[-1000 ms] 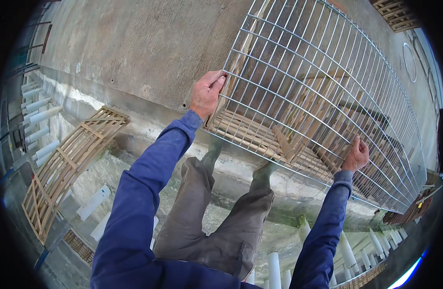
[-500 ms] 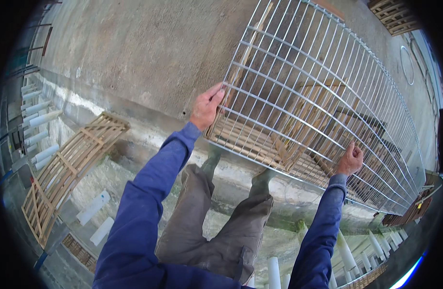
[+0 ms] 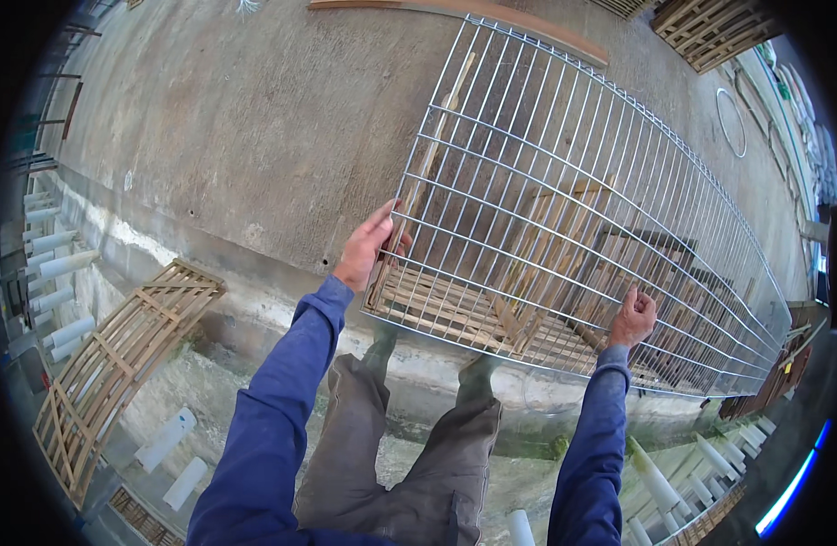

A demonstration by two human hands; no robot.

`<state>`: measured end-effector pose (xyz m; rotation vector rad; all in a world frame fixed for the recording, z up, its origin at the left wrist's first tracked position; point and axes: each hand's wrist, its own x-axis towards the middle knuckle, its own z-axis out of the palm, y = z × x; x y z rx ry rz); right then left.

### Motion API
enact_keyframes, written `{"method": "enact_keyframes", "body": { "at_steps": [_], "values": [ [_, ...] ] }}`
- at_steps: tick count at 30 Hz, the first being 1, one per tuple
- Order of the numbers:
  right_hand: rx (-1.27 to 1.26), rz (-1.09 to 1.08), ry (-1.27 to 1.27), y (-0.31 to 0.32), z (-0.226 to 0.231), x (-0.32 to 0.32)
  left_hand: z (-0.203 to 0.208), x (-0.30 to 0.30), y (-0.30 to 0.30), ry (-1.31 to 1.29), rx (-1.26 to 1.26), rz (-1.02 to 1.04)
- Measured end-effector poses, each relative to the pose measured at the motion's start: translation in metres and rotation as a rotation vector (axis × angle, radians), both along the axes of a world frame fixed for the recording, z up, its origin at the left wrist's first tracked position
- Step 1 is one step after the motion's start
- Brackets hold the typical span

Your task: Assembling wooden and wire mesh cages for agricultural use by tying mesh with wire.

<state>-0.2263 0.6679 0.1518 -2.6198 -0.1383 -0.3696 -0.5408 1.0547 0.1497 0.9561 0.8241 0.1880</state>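
Note:
A large silvery wire mesh panel stretches in front of me and bends away to the right. My left hand is closed around its left edge, thumb on the near side and some fingertips showing behind the wires. Farther right, my right hand has its fingers curled at the mesh, gripping one of the wires. Behind the wires lie wooden slats. A slatted wooden frame leans there at a slant, with darker slatted pieces to its right.
A slatted wooden panel rests at the left above white posts. More white posts stand at lower right. A plank and a slatted crate lie on the far concrete. My boots stand at the concrete ledge.
In the picture, the mesh and both hands sit lower and a little left, along with the surroundings, as my view has shifted. Both hands keep their hold.

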Motion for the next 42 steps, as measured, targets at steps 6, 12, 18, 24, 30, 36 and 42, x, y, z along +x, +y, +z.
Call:
{"method": "enact_keyframes", "body": {
  "at_steps": [6,12,18,24,30,36,42],
  "values": [
    [-0.010,-0.019,0.045,0.001,-0.005,-0.004,0.006,0.026,0.026,0.142,-0.151,0.028],
    [0.041,0.012,-0.046,0.000,-0.010,0.012,0.003,0.035,0.025,0.103,-0.075,-0.030],
    [0.028,-0.015,0.018,-0.001,-0.012,0.002,0.001,0.033,0.016,0.067,0.016,-0.026],
    [0.034,-0.002,0.046,0.012,-0.013,-0.012,0.007,0.020,0.022,0.137,0.104,-0.013],
    [-0.077,0.048,-0.104,-0.046,-0.004,0.029,-0.011,0.061,-0.008,0.144,0.183,-0.030],
    [-0.007,0.058,-0.045,0.020,-0.007,-0.001,-0.045,-0.001,0.036,0.195,0.461,-0.020],
    [0.234,-0.034,0.051,-0.011,0.037,0.001,0.051,0.077,-0.128,0.307,1.500,-0.182]
  ]
}}
